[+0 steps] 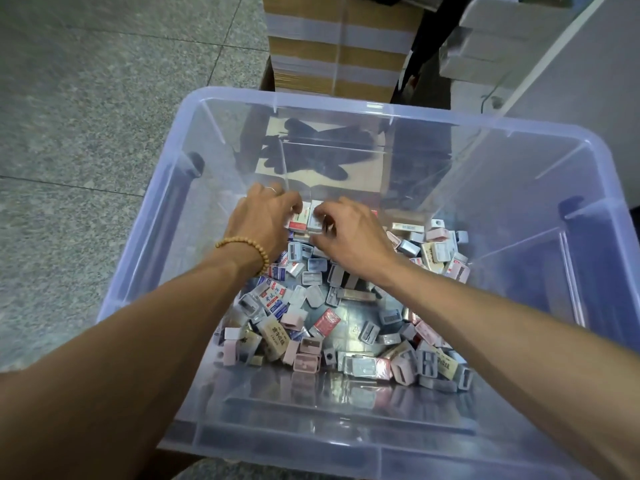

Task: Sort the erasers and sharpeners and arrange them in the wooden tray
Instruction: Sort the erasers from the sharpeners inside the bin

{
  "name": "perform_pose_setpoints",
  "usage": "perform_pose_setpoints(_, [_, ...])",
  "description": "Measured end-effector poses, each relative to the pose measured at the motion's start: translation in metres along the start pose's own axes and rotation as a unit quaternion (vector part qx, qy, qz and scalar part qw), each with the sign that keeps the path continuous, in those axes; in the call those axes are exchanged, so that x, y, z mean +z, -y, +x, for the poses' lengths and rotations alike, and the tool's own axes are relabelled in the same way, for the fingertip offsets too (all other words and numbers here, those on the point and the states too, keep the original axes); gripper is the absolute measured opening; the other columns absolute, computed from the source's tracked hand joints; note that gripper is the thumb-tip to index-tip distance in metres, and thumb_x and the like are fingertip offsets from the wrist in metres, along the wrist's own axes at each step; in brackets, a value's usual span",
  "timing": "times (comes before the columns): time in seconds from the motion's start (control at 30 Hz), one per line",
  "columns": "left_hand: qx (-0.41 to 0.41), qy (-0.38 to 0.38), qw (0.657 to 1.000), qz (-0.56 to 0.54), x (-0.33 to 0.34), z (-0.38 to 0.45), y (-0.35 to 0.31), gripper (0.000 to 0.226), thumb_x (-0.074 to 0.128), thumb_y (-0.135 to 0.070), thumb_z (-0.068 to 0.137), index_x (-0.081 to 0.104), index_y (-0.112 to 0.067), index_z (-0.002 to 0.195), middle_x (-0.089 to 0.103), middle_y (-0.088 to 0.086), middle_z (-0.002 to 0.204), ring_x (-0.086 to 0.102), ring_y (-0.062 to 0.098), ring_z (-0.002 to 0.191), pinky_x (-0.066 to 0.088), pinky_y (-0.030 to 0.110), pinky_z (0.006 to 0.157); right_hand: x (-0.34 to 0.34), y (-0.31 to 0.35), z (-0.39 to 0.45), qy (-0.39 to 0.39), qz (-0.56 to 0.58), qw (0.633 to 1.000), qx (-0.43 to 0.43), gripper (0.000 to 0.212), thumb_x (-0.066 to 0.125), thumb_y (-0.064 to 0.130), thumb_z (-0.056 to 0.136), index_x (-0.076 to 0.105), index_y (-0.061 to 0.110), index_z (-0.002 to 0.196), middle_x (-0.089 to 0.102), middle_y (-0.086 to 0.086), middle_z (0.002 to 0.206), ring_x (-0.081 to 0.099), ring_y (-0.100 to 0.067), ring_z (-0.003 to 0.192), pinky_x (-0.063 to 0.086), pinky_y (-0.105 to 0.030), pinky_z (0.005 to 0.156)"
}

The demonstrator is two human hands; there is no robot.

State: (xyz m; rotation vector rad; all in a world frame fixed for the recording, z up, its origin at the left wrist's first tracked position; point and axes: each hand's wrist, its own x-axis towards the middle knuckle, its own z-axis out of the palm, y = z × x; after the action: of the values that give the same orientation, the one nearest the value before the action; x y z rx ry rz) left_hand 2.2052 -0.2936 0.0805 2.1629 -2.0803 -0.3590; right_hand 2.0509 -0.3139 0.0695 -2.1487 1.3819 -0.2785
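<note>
— Both your forearms reach out from the bottom edge and down into the clear plastic bin. What's under them?

— Loose erasers in printed wrappers and small grey and pink sharpeners, heaped over the bin's floor, thickest toward the right wall.

— And your left hand?

— It's at the far end of the heap, a bead bracelet on the wrist and a ring on one finger. Its fingers curl round a red-and-white eraser.

— Your right hand?

— Just beside the left. Thumb and fingers pinch a white eraser, which touches the red-and-white one.

— Beyond the bin?

— Speckled stone floor to the left, stacked cardboard boxes behind the far wall, white boxes at upper right.
</note>
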Motion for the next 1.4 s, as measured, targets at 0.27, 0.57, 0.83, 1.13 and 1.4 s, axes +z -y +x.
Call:
perform_pose_setpoints(0.27, [-0.01,-0.007,1.0,0.008,0.001,0.002,-0.001,0.033,0.066,-0.001,0.085,0.062,-0.018,0.113,0.059,0.005,0.107,0.048,0.025,0.101,0.05,0.036,0.084,0.001,0.004,0.005,-0.025,-0.028,0.999,-0.024,0.019,0.067,0.021,0.093,0.063,0.01,0.107,0.05,0.002,0.098,0.048,-0.016,0.088,0.03,-0.024,0.072])
perform_pose_setpoints(0.57, [0.131,0.136,0.98,-0.069,-0.013,-0.025,-0.055,0.034,0.062,-0.033,0.089,0.057,-0.022,0.122,0.061,0.002,0.116,0.057,0.02,0.101,0.051,0.036,0.086,-0.042,-0.043,-0.053,0.047,-0.137,0.985,0.089,0.02,0.067,0.029,0.088,0.064,0.014,0.101,0.062,-0.007,0.113,0.056,-0.029,0.11,0.048,-0.036,0.086])
perform_pose_setpoints(0.83, [0.269,0.287,0.913,0.108,0.03,-0.032,-0.069,0.071,0.057,-0.041,0.092,0.023,-0.017,0.15,0.021,0.014,0.157,0.026,0.032,0.141,0.038,0.045,0.11,-0.057,-0.073,-0.054,0.144,-0.305,0.938,0.08,0.072,0.067,0.035,0.085,0.036,0.011,0.145,0.042,-0.009,0.143,0.04,-0.027,0.132,0.034,-0.044,0.11])
perform_pose_setpoints(1.13, [0.243,0.291,0.925,0.009,0.032,-0.039,-0.058,0.076,0.069,-0.03,0.086,0.026,-0.023,0.148,0.04,0.01,0.137,0.05,0.023,0.111,0.047,0.031,0.086,-0.054,-0.078,-0.051,0.2,-0.312,0.926,0.067,0.072,0.069,0.052,0.079,0.046,0.022,0.141,0.046,-0.005,0.141,0.04,-0.025,0.13,0.035,-0.044,0.108])
perform_pose_setpoints(1.4, [0.231,0.251,0.934,0.101,0.042,-0.042,-0.058,0.096,0.076,-0.047,0.077,0.019,-0.019,0.149,0.024,0.01,0.154,0.03,0.03,0.135,0.039,0.041,0.107,-0.049,-0.074,-0.055,0.296,-0.288,0.909,0.063,0.07,0.069,0.053,0.084,0.041,0.026,0.142,0.055,-0.002,0.129,0.049,-0.023,0.118,0.039,-0.041,0.097])
